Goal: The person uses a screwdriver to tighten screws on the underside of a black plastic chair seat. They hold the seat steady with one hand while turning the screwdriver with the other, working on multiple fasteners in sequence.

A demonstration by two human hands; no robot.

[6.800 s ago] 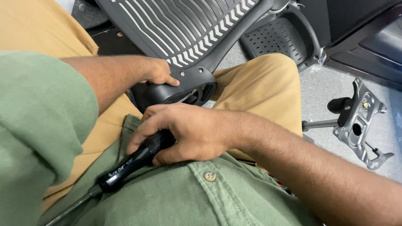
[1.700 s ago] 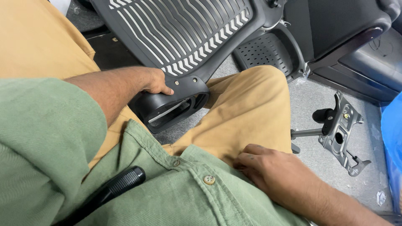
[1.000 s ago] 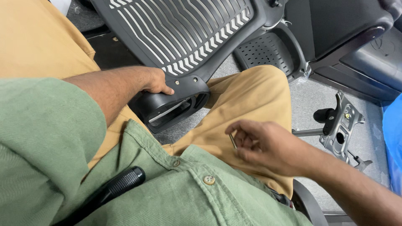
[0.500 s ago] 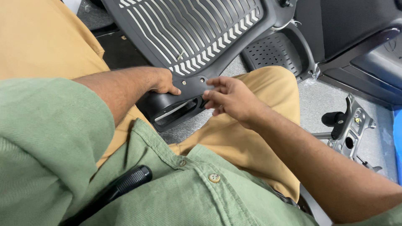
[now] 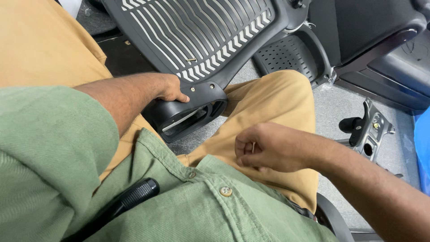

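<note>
The left hand [image 5: 172, 88], left of centre in the frame, is curled over the lower bracket of a black slatted chair backrest [image 5: 197, 36] that leans across the person's lap from the upper middle. Two small screw heads show on the bracket just beside the thumb. The right hand [image 5: 268, 147], at centre right above the tan trouser leg [image 5: 273, 96], is pressed together with thumb and forefinger pinching a small metal fastener [image 5: 253, 147], probably a screw, though it is too small to be sure. A black-handled screwdriver [image 5: 130, 200] rests unheld on the green shirt at lower left. A chair tilt mechanism [image 5: 369, 130] lies on the grey floor at right.

This looks like the fastening stage: the piece is fetched but not yet seated. Seating it calls for carrying it up-left to a bracket hole while the backrest is braced.
</note>
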